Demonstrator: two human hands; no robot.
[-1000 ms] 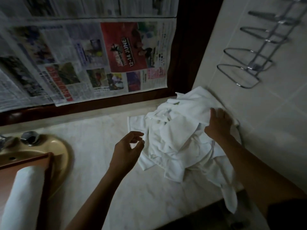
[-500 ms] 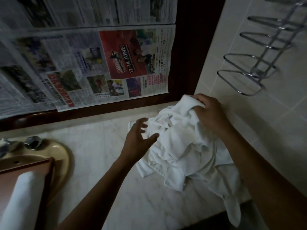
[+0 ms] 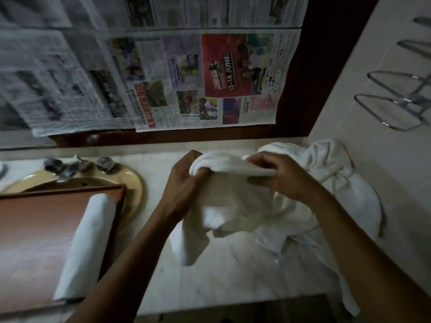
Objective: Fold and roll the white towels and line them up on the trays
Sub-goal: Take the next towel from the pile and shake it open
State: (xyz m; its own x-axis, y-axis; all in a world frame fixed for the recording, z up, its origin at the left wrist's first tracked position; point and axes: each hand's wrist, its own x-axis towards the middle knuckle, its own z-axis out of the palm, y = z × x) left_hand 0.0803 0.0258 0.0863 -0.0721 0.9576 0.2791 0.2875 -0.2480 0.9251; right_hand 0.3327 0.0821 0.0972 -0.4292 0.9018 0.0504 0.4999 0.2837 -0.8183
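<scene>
Room: I'm looking at a dim washroom corner. A pale marble table point(image 3: 233, 283) runs under a wall papered with newspaper point(image 3: 210, 78), and a chrome wire rack point(image 3: 396, 108) hangs on the tiled side wall at 2 o'clock.
Sink: a tan oval basin point(image 3: 133, 183) with metal taps point(image 3: 67, 169) sits at 9 o'clock.
Tray: the reddish-brown wooden tray point(image 3: 35, 229), flat with a low rim, lies across the basin at 8 o'clock.
Rolled towel: one finished rolled towel point(image 3: 86, 248) lies along the tray's right rim, with its long axis running roughly 1 to 7.
Held towel: the held towel point(image 3: 233, 206) is white terry, soft and limp. It is up at centre frame, hanging in loose folds with a corner drooping toward 7 o'clock.
Left grip: the left grip point(image 3: 184, 180) has its fingers curled round the bunched left end.
Right grip: the right grip point(image 3: 279, 176) pinches the top edge between thumb and fingers.
Pile: the crumpled pile point(image 3: 338, 183) of white towels lies at 3 o'clock against the side wall, with one tail over the table's front edge.
Key relation: the stretched edge runs 9 to 3 between the two grips. Bare marble lies below at 6 o'clock, and the left grip is the nearer one to the tray.
Judgement: I'd spread it flat on the marble next. The cloth looks likely to drag on the pile.
</scene>
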